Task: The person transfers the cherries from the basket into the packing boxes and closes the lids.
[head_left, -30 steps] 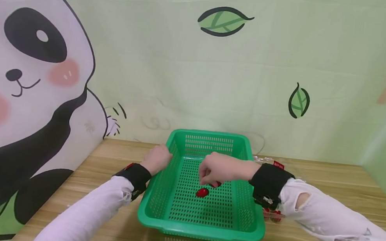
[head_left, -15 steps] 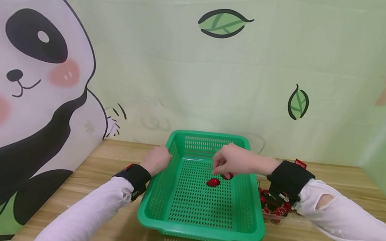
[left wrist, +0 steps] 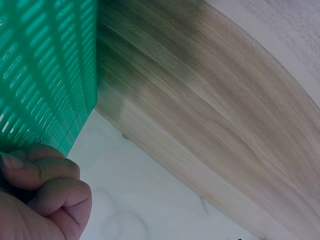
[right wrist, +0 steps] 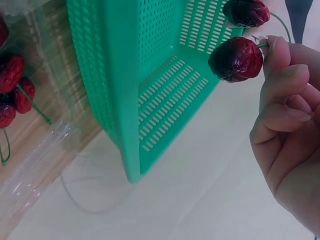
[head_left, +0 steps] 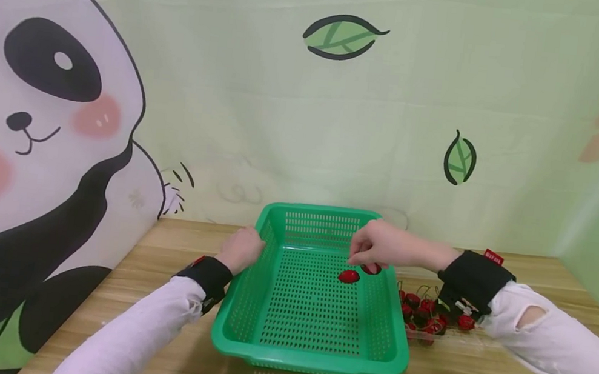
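My right hand [head_left: 376, 244] pinches the green stem of a pair of dark red, wrinkled cherries. One cherry [right wrist: 236, 59] hangs just off the fingertips, and the second cherry [right wrist: 246, 12] dangles beside it. Both are over the right part of a green plastic basket [head_left: 309, 358], near its right wall. At the basket's left rim, my left hand [head_left: 240, 249] grips the edge with curled fingers; the left wrist view shows the knuckles [left wrist: 60, 175] against the slotted wall.
Right of the basket stands a clear plastic container [right wrist: 65, 125] with several stemmed cherries [head_left: 425, 313], partly hidden under my right wrist. The basket sits on a wooden table [head_left: 179, 345], with a printed cloth wall [head_left: 223, 81] behind.
My right hand has moved right and slightly up with the cherries, from the basket's middle toward its right wall. More of the container's cherries show. The left hand stays on the rim.
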The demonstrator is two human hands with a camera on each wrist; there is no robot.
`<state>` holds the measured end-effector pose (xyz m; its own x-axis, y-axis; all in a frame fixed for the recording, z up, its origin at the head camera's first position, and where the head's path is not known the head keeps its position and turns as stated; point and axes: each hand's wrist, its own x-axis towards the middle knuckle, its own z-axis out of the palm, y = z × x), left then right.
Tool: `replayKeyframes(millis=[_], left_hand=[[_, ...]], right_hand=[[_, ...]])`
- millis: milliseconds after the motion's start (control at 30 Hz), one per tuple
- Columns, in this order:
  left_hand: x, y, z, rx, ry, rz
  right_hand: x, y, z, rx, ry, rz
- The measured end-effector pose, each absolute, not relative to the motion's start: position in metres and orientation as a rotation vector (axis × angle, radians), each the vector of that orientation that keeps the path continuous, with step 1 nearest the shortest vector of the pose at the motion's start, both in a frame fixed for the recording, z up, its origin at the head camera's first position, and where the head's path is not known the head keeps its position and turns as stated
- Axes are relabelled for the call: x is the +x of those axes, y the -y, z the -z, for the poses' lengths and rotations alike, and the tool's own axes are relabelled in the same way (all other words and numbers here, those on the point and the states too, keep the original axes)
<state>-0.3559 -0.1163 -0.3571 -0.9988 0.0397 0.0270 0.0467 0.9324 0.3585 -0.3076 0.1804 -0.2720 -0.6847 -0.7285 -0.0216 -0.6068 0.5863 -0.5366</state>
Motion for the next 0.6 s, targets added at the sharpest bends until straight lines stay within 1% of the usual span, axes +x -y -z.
replayKeyframes(millis=[100, 167, 200, 300, 400, 433, 600], left_hand=[[-0.362, 0.118, 0.361, -0.060, 3.071, 0.588], [-0.370, 0.121, 0.367, -0.083, 3.065, 0.558], [-0.380, 0.126, 0.379, -0.125, 3.036, 0.527], [-0.388, 0.128, 0.385, -0.163, 3.026, 0.467], [-0.381, 0.126, 0.380, -0.173, 3.028, 0.477], [-0.371, 0.121, 0.369, -0.147, 3.054, 0.500], [-0.357, 0.117, 0.359, -0.168, 3.042, 0.493]], right_hand=[[-0.307, -0.186, 0.271, -1.085, -2.583, 0.761], [-0.307, -0.191, 0.271, -1.082, -2.589, 0.778], [-0.307, -0.193, 0.271, -1.081, -2.590, 0.789], [-0.306, -0.200, 0.270, -1.082, -2.596, 0.812], [-0.305, -0.205, 0.269, -1.080, -2.595, 0.839], [-0.304, -0.207, 0.269, -1.073, -2.597, 0.847], [-0.299, -0.218, 0.266, -0.999, -2.628, 0.874]])
